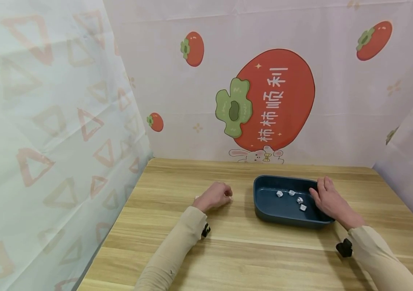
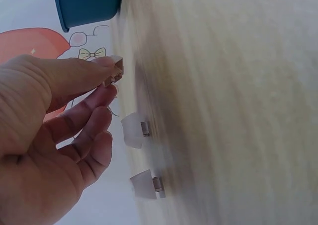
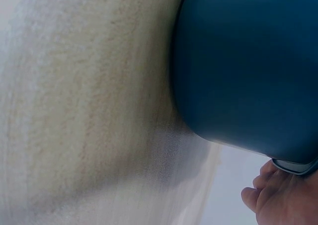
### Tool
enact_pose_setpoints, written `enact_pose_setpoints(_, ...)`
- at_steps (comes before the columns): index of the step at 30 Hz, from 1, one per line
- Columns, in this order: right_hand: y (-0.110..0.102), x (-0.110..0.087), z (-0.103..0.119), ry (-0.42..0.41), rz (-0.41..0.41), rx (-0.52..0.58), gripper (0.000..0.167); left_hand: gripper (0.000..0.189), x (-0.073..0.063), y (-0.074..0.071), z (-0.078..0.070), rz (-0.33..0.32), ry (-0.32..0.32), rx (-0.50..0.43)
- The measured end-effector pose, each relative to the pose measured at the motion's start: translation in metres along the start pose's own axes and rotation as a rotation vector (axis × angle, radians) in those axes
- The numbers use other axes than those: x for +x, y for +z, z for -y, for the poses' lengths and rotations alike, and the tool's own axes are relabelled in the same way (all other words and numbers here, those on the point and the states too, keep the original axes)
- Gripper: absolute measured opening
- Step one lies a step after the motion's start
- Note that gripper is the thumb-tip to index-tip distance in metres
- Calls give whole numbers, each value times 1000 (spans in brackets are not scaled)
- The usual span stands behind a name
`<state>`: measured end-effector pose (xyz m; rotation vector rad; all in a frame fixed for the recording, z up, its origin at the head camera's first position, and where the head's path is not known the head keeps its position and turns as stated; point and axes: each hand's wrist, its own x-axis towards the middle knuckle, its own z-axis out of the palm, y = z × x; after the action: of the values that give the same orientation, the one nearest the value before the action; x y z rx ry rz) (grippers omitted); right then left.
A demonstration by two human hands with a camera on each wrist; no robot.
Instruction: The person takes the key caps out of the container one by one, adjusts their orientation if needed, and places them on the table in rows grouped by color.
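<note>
Covering much of the lower frame, a wooden table (image 1: 257, 262) bears a blue tray (image 1: 283, 219) right of centre. Across its right rim rests a right hand (image 1: 333, 204), spread; mid-frame, a left hand (image 1: 213, 197) pinches a pale piece (image 2: 117, 68). Four white blocks (image 1: 300, 200) lie in the tray; two loose blocks (image 2: 144, 185) sit near the left hand.
</note>
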<state>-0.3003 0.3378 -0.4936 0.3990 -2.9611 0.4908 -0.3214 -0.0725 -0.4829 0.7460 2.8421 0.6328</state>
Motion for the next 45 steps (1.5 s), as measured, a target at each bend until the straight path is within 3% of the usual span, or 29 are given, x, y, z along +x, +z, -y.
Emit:
enact_pose_setpoints(12, 1, -1, -1, -9, -10, -4, 66, 12, -2, 5, -2, 3, -2, 93)
enact_pose_setpoints(22, 1, 0, 0, 1, -19, -22, 62, 12, -4, 6, 1, -42, 16, 261)
enact_pose_setpoints(33, 3, 1, -3, 2, -13, -21, 64, 23, -6, 6, 0, -34, -36, 253)
enact_pose_setpoints(39, 2, 3, -3, 29, 19, -61, 69, 22, -7, 6, -1, -27, -39, 257)
enact_pose_setpoints(45, 3, 3, -2, 33, 0, -101, 69, 26, -7, 3, -2, -21, -55, 221)
